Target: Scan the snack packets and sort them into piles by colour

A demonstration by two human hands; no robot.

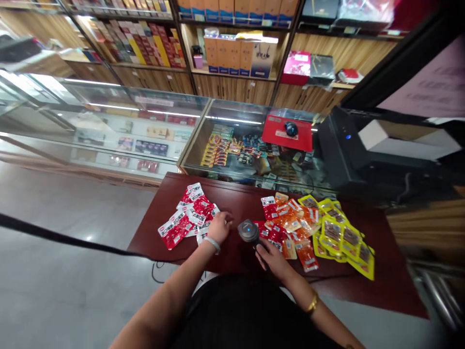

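Observation:
My right hand (271, 257) is closed round the handle of a grey handheld scanner (249, 230), whose head with a blue light points up and left over the dark red table (240, 201). My left hand (219, 227) rests with curled fingers on the right edge of a pile of red and white snack packets (189, 215); whether it grips one is hidden. To the right of the scanner lie red and orange packets (290, 228), and beyond them yellow packets (341, 235).
A glass display counter (250, 145) full of goods stands behind the table, with a red mat and a black mouse (290, 129) on top. A black printer (348, 145) sits to the right. Shelves of boxes line the wall. A black cable (72, 238) crosses the floor at left.

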